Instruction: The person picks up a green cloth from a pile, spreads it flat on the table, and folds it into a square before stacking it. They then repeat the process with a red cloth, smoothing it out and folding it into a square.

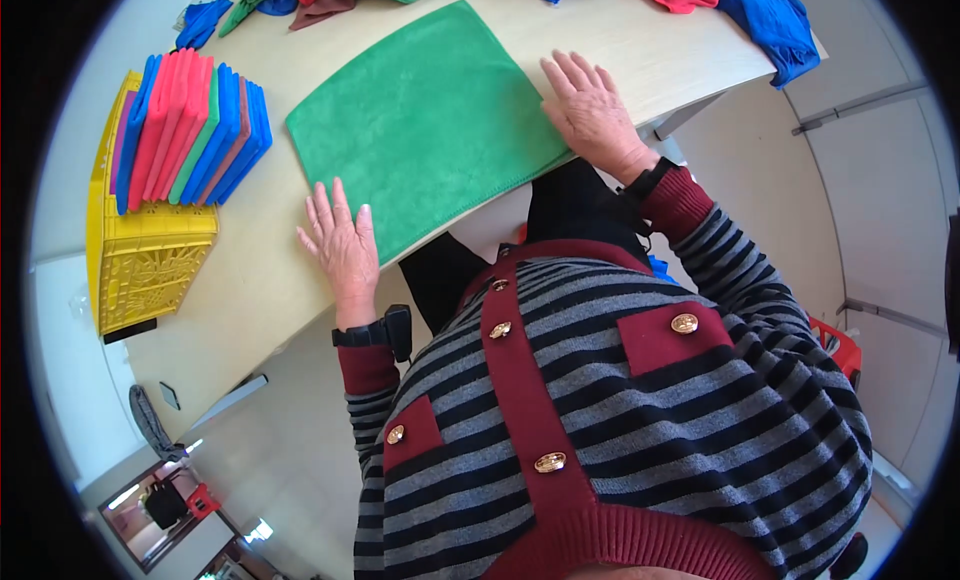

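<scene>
A green cloth lies spread flat on the pale table, its near edge along the table's front edge. My left hand rests at the cloth's near left corner, fingers stretched and apart, partly on the cloth and partly on the table. At the cloth's right edge lies my right hand, palm down with its fingers extended. Neither hand grips anything.
On the left, a yellow plastic basket holds a row of folded cloths in red, blue, green, brown and purple. Crumpled cloths in several colours lie along the table's far edge. A small dark flat object is on the table's left end.
</scene>
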Available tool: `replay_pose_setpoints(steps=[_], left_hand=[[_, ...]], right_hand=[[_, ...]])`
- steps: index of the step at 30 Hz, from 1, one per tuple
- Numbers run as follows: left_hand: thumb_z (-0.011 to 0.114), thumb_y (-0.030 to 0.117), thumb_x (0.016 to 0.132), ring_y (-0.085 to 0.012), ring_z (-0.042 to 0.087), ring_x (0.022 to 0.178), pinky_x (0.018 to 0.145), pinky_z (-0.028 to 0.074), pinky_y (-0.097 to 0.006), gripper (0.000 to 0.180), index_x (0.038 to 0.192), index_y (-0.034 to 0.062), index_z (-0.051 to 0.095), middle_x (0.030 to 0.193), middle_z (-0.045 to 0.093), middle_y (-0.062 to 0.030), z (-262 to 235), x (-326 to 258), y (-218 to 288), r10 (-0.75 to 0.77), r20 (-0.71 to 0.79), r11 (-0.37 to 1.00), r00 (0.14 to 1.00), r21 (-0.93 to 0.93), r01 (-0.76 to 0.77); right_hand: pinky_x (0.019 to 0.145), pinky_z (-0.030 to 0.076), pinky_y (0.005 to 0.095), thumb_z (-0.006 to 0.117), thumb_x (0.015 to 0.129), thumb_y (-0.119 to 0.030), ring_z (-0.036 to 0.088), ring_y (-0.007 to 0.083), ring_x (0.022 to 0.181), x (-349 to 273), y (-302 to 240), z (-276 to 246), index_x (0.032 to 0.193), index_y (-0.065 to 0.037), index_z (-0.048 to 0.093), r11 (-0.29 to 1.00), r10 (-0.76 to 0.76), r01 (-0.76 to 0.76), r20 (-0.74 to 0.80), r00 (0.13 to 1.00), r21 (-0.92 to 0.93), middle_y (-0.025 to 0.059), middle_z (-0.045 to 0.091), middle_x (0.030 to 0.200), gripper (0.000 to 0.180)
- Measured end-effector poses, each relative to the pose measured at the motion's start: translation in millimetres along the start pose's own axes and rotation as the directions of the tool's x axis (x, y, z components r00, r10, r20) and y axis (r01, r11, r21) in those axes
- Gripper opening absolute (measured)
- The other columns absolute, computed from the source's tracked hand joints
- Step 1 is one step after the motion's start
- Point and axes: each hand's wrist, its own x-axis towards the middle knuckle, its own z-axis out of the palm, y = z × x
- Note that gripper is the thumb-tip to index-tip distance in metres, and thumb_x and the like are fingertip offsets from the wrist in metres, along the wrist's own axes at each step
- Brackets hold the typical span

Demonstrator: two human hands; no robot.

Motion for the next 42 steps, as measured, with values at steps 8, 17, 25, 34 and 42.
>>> replay_pose_setpoints(steps=[8, 17, 25, 34, 42], left_hand=[[0.052, 0.047, 0.100, -0.0328, 0.025, 0.152, 0.123, 0.012, -0.057, 0.065, 0.155, 0.0152, 0.039, 0.164, 0.030, -0.0121, -7, -33, 49, 0.170, -0.015, 0.985, 0.985, -0.023, -0.170], [0.060, 0.045, 0.095, -0.0334, 0.030, 0.149, 0.122, 0.019, -0.054, 0.069, 0.153, 0.0124, 0.043, 0.161, 0.035, -0.0130, -19, -57, 18, 0.160, -0.023, 0.982, 0.987, -0.099, -0.162], [0.056, 0.040, 0.100, -0.0357, 0.030, 0.149, 0.122, 0.020, -0.054, 0.060, 0.150, 0.0084, 0.046, 0.161, 0.035, -0.0152, -38, -16, 3, 0.167, 0.055, 0.970, 0.984, -0.189, -0.154], [0.047, 0.042, 0.104, -0.0349, 0.026, 0.151, 0.123, 0.017, -0.054, 0.061, 0.154, 0.0076, 0.039, 0.162, 0.031, -0.0173, 14, 60, 9, 0.194, 0.025, 0.981, 0.981, -0.017, -0.193], [0.046, 0.046, 0.104, -0.0342, 0.022, 0.153, 0.124, 0.014, -0.054, 0.065, 0.156, 0.0097, 0.035, 0.164, 0.029, -0.0156, 12, 46, -19, 0.136, -0.002, 0.981, 0.991, -0.141, -0.135]], right_hand=[[0.125, 0.017, 0.0494, 0.044, 0.104, -0.048, 0.025, 0.0299, 0.153, -8, -101, 12, 0.157, -0.011, 0.033, 0.922, -0.375, 0.360, 0.103, 0.921, 0.143, 0.0124, 0.032, 0.163, 0.065], [0.125, 0.015, 0.0494, 0.041, 0.105, -0.049, 0.024, 0.0311, 0.153, -13, -37, 10, 0.157, -0.010, 0.033, 0.968, -0.252, 0.251, 0.144, 0.957, 0.020, 0.0106, 0.031, 0.164, 0.066], [0.124, 0.018, 0.0520, 0.043, 0.104, -0.049, 0.023, 0.0333, 0.153, 11, -54, -6, 0.156, -0.008, 0.034, 0.983, -0.180, 0.183, 0.213, 0.960, 0.007, 0.0132, 0.030, 0.164, 0.068], [0.124, 0.018, 0.0515, 0.040, 0.103, -0.052, 0.021, 0.0354, 0.153, 67, -103, 44, 0.157, -0.005, 0.032, 0.972, -0.230, 0.215, 0.193, 0.954, 0.098, 0.0173, 0.028, 0.164, 0.071], [0.124, 0.017, 0.0531, 0.042, 0.102, -0.054, 0.020, 0.0368, 0.154, 73, -18, 36, 0.157, -0.004, 0.029, 0.996, -0.079, 0.068, 0.236, 0.969, 0.051, 0.0188, 0.027, 0.164, 0.075]])
